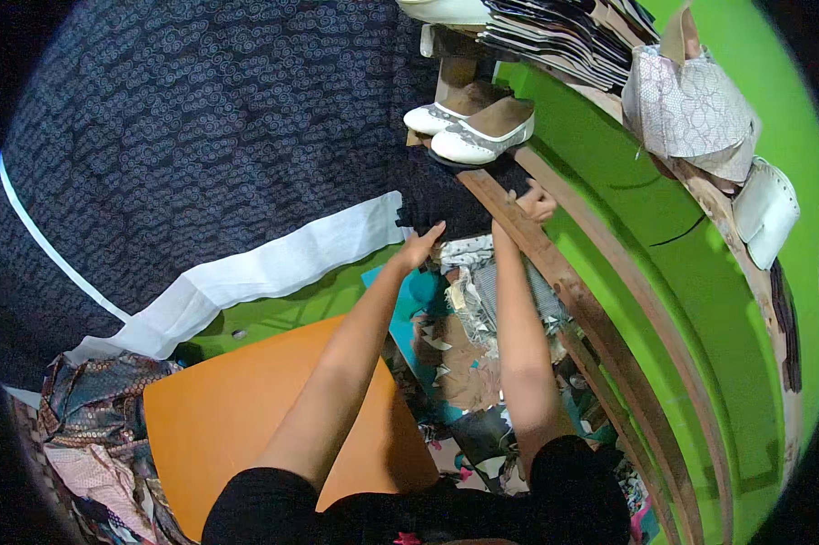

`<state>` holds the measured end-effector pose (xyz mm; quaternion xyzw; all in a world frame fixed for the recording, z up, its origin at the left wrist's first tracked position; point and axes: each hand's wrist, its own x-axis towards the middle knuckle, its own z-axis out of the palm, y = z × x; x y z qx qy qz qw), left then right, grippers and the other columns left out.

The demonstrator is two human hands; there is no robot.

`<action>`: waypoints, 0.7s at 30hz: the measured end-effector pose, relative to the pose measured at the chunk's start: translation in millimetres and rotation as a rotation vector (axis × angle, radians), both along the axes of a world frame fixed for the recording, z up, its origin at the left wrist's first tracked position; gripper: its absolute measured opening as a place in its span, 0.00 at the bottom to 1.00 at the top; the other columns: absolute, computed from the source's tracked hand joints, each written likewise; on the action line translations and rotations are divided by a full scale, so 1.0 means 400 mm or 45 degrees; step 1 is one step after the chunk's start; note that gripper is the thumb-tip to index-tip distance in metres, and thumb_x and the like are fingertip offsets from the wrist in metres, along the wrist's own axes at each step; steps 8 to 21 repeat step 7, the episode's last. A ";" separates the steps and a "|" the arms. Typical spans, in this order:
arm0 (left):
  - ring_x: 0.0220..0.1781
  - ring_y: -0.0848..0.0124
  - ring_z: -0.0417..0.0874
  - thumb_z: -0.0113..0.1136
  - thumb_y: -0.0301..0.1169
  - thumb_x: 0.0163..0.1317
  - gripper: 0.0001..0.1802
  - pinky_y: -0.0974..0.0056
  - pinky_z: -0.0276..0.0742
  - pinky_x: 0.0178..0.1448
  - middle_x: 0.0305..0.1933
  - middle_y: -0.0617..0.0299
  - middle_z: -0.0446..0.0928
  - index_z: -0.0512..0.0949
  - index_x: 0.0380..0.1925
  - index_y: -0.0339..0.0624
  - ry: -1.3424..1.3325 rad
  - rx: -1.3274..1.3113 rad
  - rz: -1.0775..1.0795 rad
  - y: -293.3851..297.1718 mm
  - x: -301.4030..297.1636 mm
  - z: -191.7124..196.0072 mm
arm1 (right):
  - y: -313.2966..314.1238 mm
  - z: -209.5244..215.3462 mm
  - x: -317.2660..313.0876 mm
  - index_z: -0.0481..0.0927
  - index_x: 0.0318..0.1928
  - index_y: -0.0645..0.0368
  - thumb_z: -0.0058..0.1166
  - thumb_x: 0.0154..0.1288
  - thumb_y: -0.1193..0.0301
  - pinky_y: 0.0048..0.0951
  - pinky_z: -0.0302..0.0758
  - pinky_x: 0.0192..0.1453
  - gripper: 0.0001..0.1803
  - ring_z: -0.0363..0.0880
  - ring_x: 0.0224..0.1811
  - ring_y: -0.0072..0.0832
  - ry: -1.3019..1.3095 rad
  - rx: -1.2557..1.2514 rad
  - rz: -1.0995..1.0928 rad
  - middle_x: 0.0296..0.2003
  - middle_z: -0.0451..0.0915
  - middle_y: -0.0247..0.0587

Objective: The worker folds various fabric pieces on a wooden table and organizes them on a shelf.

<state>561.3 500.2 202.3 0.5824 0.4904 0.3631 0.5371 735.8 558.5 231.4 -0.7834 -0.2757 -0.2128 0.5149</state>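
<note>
A piece of black cloth (448, 193) lies between my hands, below a pair of shoes. My left hand (422, 247) is closed on its near left edge, thumb on top. At its right end, beside the wooden rail (546, 254), is my right hand (537, 202). Its fingers are curled, and what they hold is hidden. Just beyond the cloth stand the white-and-grey flat shoes (482, 134), with brown forms inside them.
Dark patterned fabric (210, 136) with a white strip (273, 270) hangs at the left. An orange panel (246, 409) is near my left arm. Fabric scraps (468, 363) lie below my hands. Curved wooden slats and a shelf with stacked pieces (564, 41) rise at the right.
</note>
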 end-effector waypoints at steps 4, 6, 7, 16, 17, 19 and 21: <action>0.61 0.55 0.60 0.46 0.64 0.47 0.51 0.57 0.51 0.63 0.59 0.42 0.59 0.58 0.54 0.22 0.092 -0.061 0.155 0.046 -0.007 -0.064 | 0.006 0.021 0.002 0.71 0.34 0.62 0.50 0.50 0.61 0.42 0.61 0.51 0.17 0.67 0.43 0.46 -0.652 -0.062 0.895 0.42 0.67 0.52; 0.63 0.49 0.54 0.40 0.69 0.45 0.57 0.50 0.41 0.66 0.60 0.36 0.53 0.55 0.53 0.18 0.346 -0.064 0.254 0.090 -0.004 -0.130 | 0.045 0.020 -0.008 0.72 0.37 0.60 0.50 0.50 0.60 0.42 0.58 0.57 0.18 0.67 0.47 0.45 -0.711 0.105 1.312 0.43 0.67 0.51; 0.66 0.47 0.46 0.35 0.72 0.43 0.60 0.44 0.32 0.65 0.62 0.34 0.47 0.52 0.54 0.18 0.331 -0.020 0.172 0.111 -0.013 -0.160 | 0.054 0.016 -0.015 0.72 0.37 0.60 0.50 0.50 0.60 0.42 0.58 0.57 0.18 0.67 0.47 0.45 -0.711 0.112 1.322 0.43 0.67 0.51; 0.66 0.47 0.46 0.35 0.72 0.43 0.60 0.44 0.32 0.65 0.62 0.34 0.47 0.52 0.54 0.18 0.331 -0.020 0.172 0.111 -0.013 -0.160 | 0.054 0.016 -0.015 0.72 0.37 0.60 0.50 0.50 0.60 0.42 0.58 0.57 0.18 0.67 0.47 0.45 -0.711 0.112 1.322 0.43 0.67 0.51; 0.66 0.47 0.46 0.35 0.72 0.43 0.60 0.44 0.32 0.65 0.62 0.34 0.47 0.52 0.54 0.18 0.331 -0.020 0.172 0.111 -0.013 -0.160 | 0.054 0.016 -0.015 0.72 0.37 0.60 0.50 0.50 0.60 0.42 0.58 0.57 0.18 0.67 0.47 0.45 -0.711 0.112 1.322 0.43 0.67 0.51; 0.66 0.47 0.46 0.35 0.72 0.43 0.60 0.44 0.32 0.65 0.62 0.34 0.47 0.52 0.54 0.18 0.331 -0.020 0.172 0.111 -0.013 -0.160 | 0.054 0.016 -0.015 0.72 0.37 0.60 0.50 0.50 0.60 0.42 0.58 0.57 0.18 0.67 0.47 0.45 -0.711 0.112 1.322 0.43 0.67 0.51; 0.66 0.47 0.46 0.35 0.72 0.43 0.60 0.44 0.32 0.65 0.62 0.34 0.47 0.52 0.54 0.18 0.331 -0.020 0.172 0.111 -0.013 -0.160 | 0.054 0.016 -0.015 0.72 0.37 0.60 0.50 0.50 0.60 0.42 0.58 0.57 0.18 0.67 0.47 0.45 -0.711 0.112 1.322 0.43 0.67 0.51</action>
